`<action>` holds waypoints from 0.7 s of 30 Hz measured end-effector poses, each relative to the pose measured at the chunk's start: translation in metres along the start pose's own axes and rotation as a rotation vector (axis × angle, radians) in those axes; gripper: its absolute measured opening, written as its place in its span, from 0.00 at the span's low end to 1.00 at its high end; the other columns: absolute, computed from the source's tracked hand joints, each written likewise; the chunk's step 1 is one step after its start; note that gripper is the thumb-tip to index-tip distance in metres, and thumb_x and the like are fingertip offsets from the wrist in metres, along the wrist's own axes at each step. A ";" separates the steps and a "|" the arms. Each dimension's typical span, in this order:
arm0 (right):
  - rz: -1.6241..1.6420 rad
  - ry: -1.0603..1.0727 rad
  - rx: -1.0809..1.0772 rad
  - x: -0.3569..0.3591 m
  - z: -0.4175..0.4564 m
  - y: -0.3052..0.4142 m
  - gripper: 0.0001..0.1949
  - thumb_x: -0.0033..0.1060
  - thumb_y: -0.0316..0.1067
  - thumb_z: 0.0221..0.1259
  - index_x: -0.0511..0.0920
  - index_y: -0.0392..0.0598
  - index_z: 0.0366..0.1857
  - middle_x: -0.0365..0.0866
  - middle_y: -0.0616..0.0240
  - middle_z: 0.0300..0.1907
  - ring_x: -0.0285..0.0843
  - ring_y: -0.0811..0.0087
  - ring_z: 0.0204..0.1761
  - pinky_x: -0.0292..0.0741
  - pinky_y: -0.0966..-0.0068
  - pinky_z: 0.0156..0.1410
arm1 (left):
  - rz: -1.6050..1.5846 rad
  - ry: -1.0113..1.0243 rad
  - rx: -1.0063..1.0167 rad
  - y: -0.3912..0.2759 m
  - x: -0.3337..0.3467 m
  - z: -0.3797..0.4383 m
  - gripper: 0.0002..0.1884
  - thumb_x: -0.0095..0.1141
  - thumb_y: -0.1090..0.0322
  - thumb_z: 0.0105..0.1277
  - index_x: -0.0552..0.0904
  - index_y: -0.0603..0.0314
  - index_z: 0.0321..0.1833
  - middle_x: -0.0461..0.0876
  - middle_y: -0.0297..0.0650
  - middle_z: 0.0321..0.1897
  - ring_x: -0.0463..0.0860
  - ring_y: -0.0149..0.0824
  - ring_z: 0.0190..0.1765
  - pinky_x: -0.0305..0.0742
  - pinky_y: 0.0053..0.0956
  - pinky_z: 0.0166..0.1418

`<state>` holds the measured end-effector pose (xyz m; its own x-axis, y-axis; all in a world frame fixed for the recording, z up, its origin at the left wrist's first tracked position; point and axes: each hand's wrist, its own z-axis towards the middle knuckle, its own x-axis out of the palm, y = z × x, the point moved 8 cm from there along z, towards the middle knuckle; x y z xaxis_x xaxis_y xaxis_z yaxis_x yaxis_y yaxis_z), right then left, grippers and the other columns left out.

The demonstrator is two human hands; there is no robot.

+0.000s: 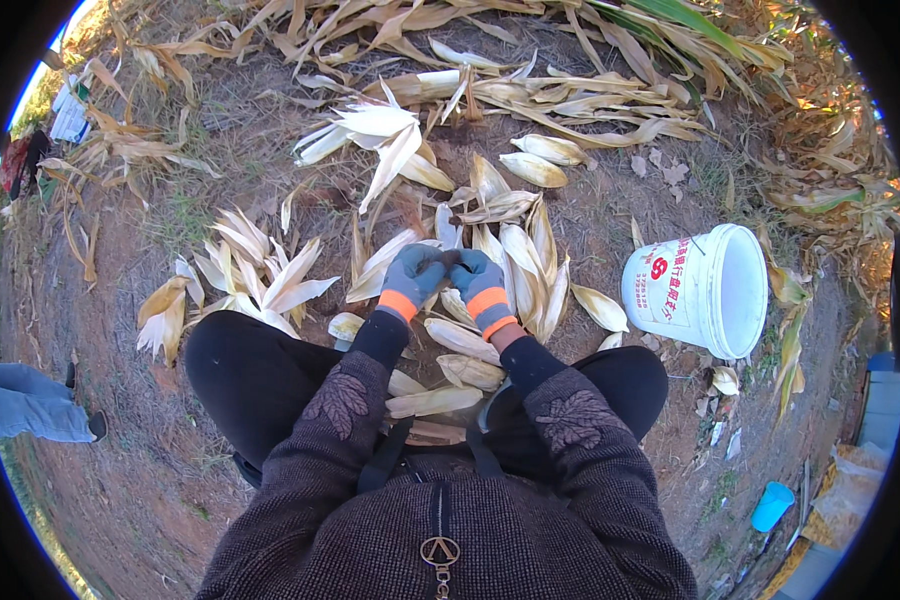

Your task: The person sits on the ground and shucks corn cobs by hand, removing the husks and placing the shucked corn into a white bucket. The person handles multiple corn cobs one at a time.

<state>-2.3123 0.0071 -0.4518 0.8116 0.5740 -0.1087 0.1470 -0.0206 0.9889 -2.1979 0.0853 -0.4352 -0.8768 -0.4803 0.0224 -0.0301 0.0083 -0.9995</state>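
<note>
My left hand (412, 274), in a grey work glove with an orange cuff, meets my right hand (478, 276), gloved alike, between my bent knees. The fingers of both close on a dark brown tuft (448, 259) that looks like the silk end of a corn ear; most of it is hidden by the gloves. Just beyond the fingertips a pale husk (448, 225) sticks up. Several corn ears in husk (529, 266) lie to the right of my right hand. More unhusked ears (461, 340) rest on the ground below my wrists.
Opened, empty-looking husks (259, 274) lie by my left knee, others (386, 139) farther ahead. A white plastic bucket (664, 289) lies tipped on its side at right. Dry cornstalks (570, 97) cross the ground ahead. A blue cup-shaped container (772, 506) and another person's legs (37, 401) appear near the rim.
</note>
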 end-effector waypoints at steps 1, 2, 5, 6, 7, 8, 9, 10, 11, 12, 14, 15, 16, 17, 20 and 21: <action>0.009 0.000 -0.004 0.001 0.000 -0.001 0.09 0.57 0.24 0.56 0.80 0.41 0.41 0.81 0.68 0.34 0.76 0.78 0.34 0.74 0.81 0.41 | 0.015 0.008 0.018 -0.001 0.000 0.001 0.09 0.57 0.72 0.60 0.79 0.65 0.42 0.78 0.38 0.37 0.78 0.30 0.40 0.74 0.25 0.45; 0.019 0.000 -0.008 0.002 0.000 -0.003 0.09 0.57 0.25 0.55 0.80 0.41 0.40 0.80 0.68 0.34 0.75 0.78 0.33 0.74 0.81 0.41 | 0.029 0.016 0.037 -0.001 0.000 0.003 0.09 0.58 0.72 0.59 0.79 0.65 0.42 0.78 0.38 0.36 0.78 0.30 0.39 0.74 0.26 0.45; -0.049 0.008 -0.073 0.006 -0.001 0.001 0.09 0.57 0.25 0.54 0.80 0.41 0.39 0.80 0.68 0.33 0.75 0.78 0.32 0.73 0.81 0.40 | 0.145 -0.013 0.011 0.007 -0.007 0.003 0.08 0.61 0.70 0.55 0.81 0.65 0.36 0.78 0.41 0.36 0.79 0.33 0.38 0.75 0.28 0.42; -0.084 0.019 -0.116 0.012 -0.001 0.008 0.09 0.57 0.25 0.54 0.80 0.41 0.39 0.80 0.68 0.33 0.75 0.78 0.32 0.73 0.81 0.40 | 0.112 -0.019 -0.003 0.014 -0.015 0.005 0.09 0.63 0.69 0.53 0.81 0.64 0.34 0.78 0.42 0.35 0.78 0.35 0.36 0.74 0.29 0.41; -0.045 0.022 -0.095 0.010 -0.001 0.006 0.08 0.57 0.24 0.54 0.79 0.41 0.38 0.80 0.68 0.33 0.75 0.79 0.32 0.73 0.81 0.39 | 0.155 -0.012 0.040 0.011 -0.013 0.006 0.09 0.63 0.69 0.52 0.81 0.64 0.33 0.78 0.43 0.34 0.78 0.36 0.36 0.74 0.30 0.42; 0.007 0.009 -0.079 0.012 -0.001 -0.002 0.08 0.57 0.23 0.53 0.79 0.40 0.37 0.80 0.68 0.32 0.74 0.79 0.32 0.73 0.82 0.39 | 0.152 -0.001 0.064 0.011 -0.013 0.006 0.08 0.63 0.70 0.52 0.81 0.64 0.34 0.78 0.42 0.33 0.78 0.35 0.36 0.74 0.29 0.43; 0.052 -0.012 -0.073 0.006 0.002 -0.013 0.08 0.57 0.23 0.53 0.79 0.40 0.37 0.80 0.68 0.32 0.74 0.79 0.31 0.72 0.82 0.38 | 0.142 0.016 0.099 0.009 -0.008 0.009 0.08 0.63 0.71 0.53 0.81 0.64 0.34 0.78 0.41 0.33 0.78 0.34 0.37 0.74 0.28 0.43; 0.070 0.002 -0.044 0.013 0.001 -0.013 0.08 0.58 0.22 0.53 0.79 0.40 0.37 0.80 0.68 0.31 0.74 0.80 0.31 0.72 0.82 0.37 | 0.069 0.010 0.034 0.018 -0.013 0.007 0.07 0.62 0.72 0.54 0.80 0.64 0.35 0.78 0.40 0.34 0.78 0.32 0.37 0.74 0.26 0.43; 0.087 0.017 -0.016 0.018 0.001 -0.012 0.08 0.58 0.22 0.52 0.79 0.39 0.37 0.80 0.68 0.31 0.74 0.80 0.30 0.72 0.82 0.37 | -0.005 0.005 -0.030 0.027 -0.018 0.006 0.07 0.61 0.73 0.55 0.79 0.64 0.35 0.78 0.39 0.34 0.78 0.31 0.38 0.74 0.25 0.44; -0.058 0.005 -0.096 0.010 0.005 -0.016 0.08 0.58 0.22 0.52 0.79 0.40 0.37 0.81 0.68 0.31 0.74 0.80 0.30 0.72 0.82 0.37 | -0.007 0.016 -0.008 0.025 -0.011 0.009 0.07 0.61 0.75 0.55 0.78 0.63 0.35 0.79 0.36 0.33 0.77 0.28 0.38 0.74 0.23 0.44; -0.007 0.026 -0.096 0.018 0.004 -0.012 0.09 0.58 0.22 0.52 0.79 0.40 0.38 0.81 0.69 0.32 0.74 0.81 0.31 0.72 0.82 0.37 | -0.111 0.010 -0.055 0.034 -0.018 0.007 0.07 0.61 0.74 0.55 0.77 0.62 0.35 0.79 0.35 0.31 0.77 0.27 0.36 0.74 0.23 0.43; 0.020 0.018 -0.100 0.018 0.004 -0.013 0.09 0.58 0.22 0.52 0.79 0.40 0.38 0.81 0.69 0.32 0.74 0.81 0.32 0.72 0.82 0.38 | -0.126 0.008 -0.068 0.034 -0.016 0.007 0.07 0.61 0.74 0.55 0.77 0.62 0.35 0.79 0.35 0.31 0.77 0.27 0.35 0.74 0.23 0.43; 0.085 0.030 -0.037 0.017 0.003 -0.019 0.09 0.58 0.22 0.52 0.79 0.40 0.38 0.81 0.69 0.32 0.74 0.81 0.33 0.72 0.83 0.39 | -0.107 0.023 -0.051 0.032 -0.014 0.006 0.08 0.61 0.74 0.55 0.77 0.62 0.37 0.79 0.35 0.32 0.77 0.27 0.35 0.74 0.24 0.43; 0.121 0.021 -0.004 0.015 0.001 -0.022 0.09 0.58 0.22 0.52 0.79 0.40 0.39 0.81 0.68 0.33 0.76 0.79 0.35 0.73 0.81 0.42 | -0.193 0.046 -0.072 0.032 -0.010 0.005 0.09 0.60 0.74 0.55 0.77 0.62 0.38 0.79 0.34 0.32 0.76 0.27 0.36 0.74 0.24 0.43; 0.122 0.022 0.030 0.020 0.000 -0.015 0.11 0.57 0.22 0.50 0.79 0.40 0.38 0.82 0.66 0.36 0.78 0.75 0.39 0.74 0.79 0.48 | -0.097 0.033 -0.048 0.037 -0.018 0.005 0.09 0.60 0.74 0.56 0.76 0.63 0.38 0.79 0.34 0.32 0.76 0.27 0.36 0.73 0.22 0.44; 0.064 0.050 0.036 0.030 -0.001 -0.004 0.11 0.56 0.21 0.50 0.79 0.39 0.39 0.82 0.65 0.37 0.78 0.76 0.39 0.74 0.79 0.48 | -0.053 0.021 -0.031 0.039 -0.028 0.005 0.09 0.60 0.74 0.56 0.76 0.63 0.39 0.79 0.34 0.32 0.76 0.26 0.36 0.73 0.22 0.43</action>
<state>-2.2894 0.0249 -0.4592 0.7910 0.6105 -0.0397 0.1171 -0.0875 0.9893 -2.1724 0.0946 -0.4751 -0.8835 -0.4622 0.0762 -0.0913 0.0105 -0.9958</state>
